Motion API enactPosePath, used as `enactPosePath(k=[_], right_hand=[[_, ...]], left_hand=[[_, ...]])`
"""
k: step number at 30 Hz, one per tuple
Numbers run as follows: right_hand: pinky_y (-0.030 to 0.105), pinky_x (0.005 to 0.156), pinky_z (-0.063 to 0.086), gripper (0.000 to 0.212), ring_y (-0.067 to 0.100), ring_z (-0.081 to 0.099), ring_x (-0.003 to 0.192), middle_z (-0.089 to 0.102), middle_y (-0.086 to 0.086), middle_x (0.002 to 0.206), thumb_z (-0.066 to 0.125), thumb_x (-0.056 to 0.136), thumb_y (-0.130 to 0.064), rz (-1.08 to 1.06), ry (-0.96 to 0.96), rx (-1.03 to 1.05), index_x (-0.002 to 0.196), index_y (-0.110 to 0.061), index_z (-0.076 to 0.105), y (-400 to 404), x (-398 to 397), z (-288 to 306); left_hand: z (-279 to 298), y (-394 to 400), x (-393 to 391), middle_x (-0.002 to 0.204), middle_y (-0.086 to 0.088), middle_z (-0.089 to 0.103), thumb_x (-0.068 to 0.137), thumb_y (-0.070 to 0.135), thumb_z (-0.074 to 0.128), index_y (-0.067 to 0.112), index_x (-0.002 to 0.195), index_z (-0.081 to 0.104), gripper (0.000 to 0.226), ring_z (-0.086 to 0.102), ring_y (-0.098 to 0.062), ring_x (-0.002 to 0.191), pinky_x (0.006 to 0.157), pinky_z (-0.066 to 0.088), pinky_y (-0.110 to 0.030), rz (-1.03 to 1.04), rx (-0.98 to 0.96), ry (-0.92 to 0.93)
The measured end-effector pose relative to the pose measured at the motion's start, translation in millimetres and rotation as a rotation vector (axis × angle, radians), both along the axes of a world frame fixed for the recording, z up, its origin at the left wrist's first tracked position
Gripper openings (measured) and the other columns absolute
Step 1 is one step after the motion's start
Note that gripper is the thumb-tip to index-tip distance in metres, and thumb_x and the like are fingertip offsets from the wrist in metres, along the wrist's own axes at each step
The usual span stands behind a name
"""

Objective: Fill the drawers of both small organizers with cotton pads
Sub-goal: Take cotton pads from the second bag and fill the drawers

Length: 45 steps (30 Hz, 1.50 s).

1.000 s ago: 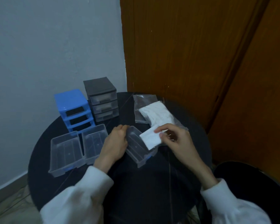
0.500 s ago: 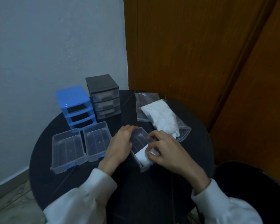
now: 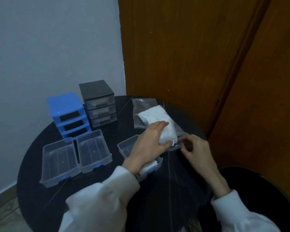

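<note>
**Hands at a bag of cotton pads beside three pulled-out drawers**

A person sits at a round black table (image 3: 40, 198). The left hand (image 3: 151, 141) reaches across and lies over a clear plastic bag (image 3: 141, 104) packed with white cotton pads (image 3: 156, 114), its fingers curved around the bundle. The right hand (image 3: 196, 149) pinches the bag's open edge, a narrow grip between thumb and fingertips.

Under the left wrist sits a clear drawer (image 3: 126, 148) with a few white pads (image 3: 149, 166) showing at its near end. To the left, two more clear drawers (image 3: 59, 161) (image 3: 94, 151) lie side by side, touching, with nothing visible inside.

Behind them stands a blue organizer (image 3: 65, 106) with three dark open slots. Just beside it stands a grey organizer (image 3: 95, 91) with its three drawers in place; pale contents show faintly through their fronts.
</note>
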State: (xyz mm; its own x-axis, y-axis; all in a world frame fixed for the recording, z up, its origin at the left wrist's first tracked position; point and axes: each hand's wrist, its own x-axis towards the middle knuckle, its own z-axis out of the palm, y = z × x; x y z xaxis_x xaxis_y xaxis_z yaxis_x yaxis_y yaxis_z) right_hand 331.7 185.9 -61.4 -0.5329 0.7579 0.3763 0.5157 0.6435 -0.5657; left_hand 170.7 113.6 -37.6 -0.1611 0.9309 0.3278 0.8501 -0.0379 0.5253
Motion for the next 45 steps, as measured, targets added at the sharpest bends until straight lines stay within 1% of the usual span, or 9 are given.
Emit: enactPosePath(k=[2, 6, 12, 19, 28, 34, 36, 40, 45], right_hand=[[0.012, 0.082, 0.046, 0.028, 0.006, 0.059, 0.092, 0.063, -0.003, 0.104, 0.065, 0.082, -0.002, 0.028, 0.038, -0.015, 0.106, -0.016, 0.065, 3, -4, -9], [0.028, 0.084, 0.051, 0.026, 0.013, 0.062, 0.093, 0.065, 0.003, 0.107, 0.065, 0.085, -0.008, -0.01, 0.113, -0.007, 0.11, -0.011, 0.064, 5, -16, -18], [0.028, 0.074, 0.052, 0.023, 0.014, 0.063, 0.083, 0.068, 0.004, 0.099, 0.066, 0.085, -0.014, -0.111, 0.136, 0.067, 0.108, -0.013, 0.066, 5, -26, -17], [0.029, 0.068, 0.051, 0.014, 0.016, 0.063, 0.078, 0.069, 0.004, 0.093, 0.061, 0.087, -0.01, -0.104, 0.107, 0.095, 0.099, -0.012, 0.068, 13, -27, -21], [0.022, 0.071, 0.047, 0.022, 0.01, 0.057, 0.084, 0.06, -0.001, 0.102, 0.063, 0.085, -0.012, -0.068, 0.062, 0.078, 0.106, -0.015, 0.062, 14, -20, -17], [0.031, 0.071, 0.05, 0.018, 0.015, 0.06, 0.083, 0.063, 0.001, 0.095, 0.07, 0.079, -0.015, -0.004, 0.035, 0.045, 0.095, -0.014, 0.061, 12, -25, -19], [0.028, 0.071, 0.049, 0.013, 0.015, 0.061, 0.083, 0.065, 0.002, 0.094, 0.065, 0.084, -0.013, -0.013, 0.06, 0.061, 0.097, -0.013, 0.063, 13, -24, -20], [0.007, 0.068, 0.037, 0.015, 0.004, 0.058, 0.082, 0.067, -0.003, 0.095, 0.058, 0.09, -0.012, 0.065, 0.082, -0.003, 0.102, -0.015, 0.067, 15, -20, -17], [0.009, 0.073, 0.037, 0.023, 0.003, 0.058, 0.088, 0.065, -0.004, 0.102, 0.052, 0.094, -0.01, 0.105, 0.088, -0.058, 0.112, -0.012, 0.066, 14, -14, -10]], left_hand=[[-3, 9, 8, 0.15, 0.0, 0.034, 0.084, 0.031, 0.065, 0.02, 0.144, 0.032, 0.069, 0.03, -0.014, 0.137, 0.111, 0.026, -0.028, -0.025, -0.058, 0.031], [-8, 19, 13, 0.139, -0.003, 0.047, 0.088, 0.016, 0.058, 0.016, 0.138, 0.042, 0.052, 0.044, -0.018, 0.127, 0.105, 0.038, -0.033, 0.013, -0.055, 0.007], [-7, 23, 11, 0.128, -0.006, 0.055, 0.093, 0.014, 0.051, 0.013, 0.13, 0.05, 0.037, 0.05, -0.02, 0.117, 0.099, 0.042, -0.037, 0.024, -0.038, -0.051], [-8, 25, 14, 0.127, -0.002, 0.056, 0.086, 0.03, 0.064, 0.017, 0.128, 0.052, 0.045, 0.051, -0.018, 0.115, 0.096, 0.044, -0.037, 0.06, -0.058, -0.066], [-8, 26, 18, 0.129, -0.003, 0.055, 0.085, 0.014, 0.062, 0.017, 0.13, 0.051, 0.046, 0.049, -0.019, 0.119, 0.101, 0.041, -0.035, 0.092, -0.037, -0.078], [-6, 24, 14, 0.126, -0.006, 0.057, 0.077, 0.004, 0.066, 0.013, 0.126, 0.054, 0.051, 0.05, -0.019, 0.118, 0.1, 0.042, -0.036, 0.04, -0.057, -0.133], [-7, 25, 13, 0.129, -0.006, 0.056, 0.078, 0.002, 0.065, 0.013, 0.129, 0.052, 0.054, 0.049, -0.019, 0.121, 0.102, 0.041, -0.036, 0.042, -0.066, -0.124], [-9, 27, 11, 0.132, -0.006, 0.054, 0.076, -0.006, 0.061, 0.014, 0.131, 0.051, 0.059, 0.048, -0.019, 0.123, 0.105, 0.039, -0.033, 0.059, -0.075, -0.125], [-10, 29, 9, 0.13, -0.005, 0.055, 0.076, -0.003, 0.062, 0.015, 0.129, 0.053, 0.057, 0.049, -0.018, 0.121, 0.103, 0.039, -0.029, 0.066, -0.077, -0.115]])
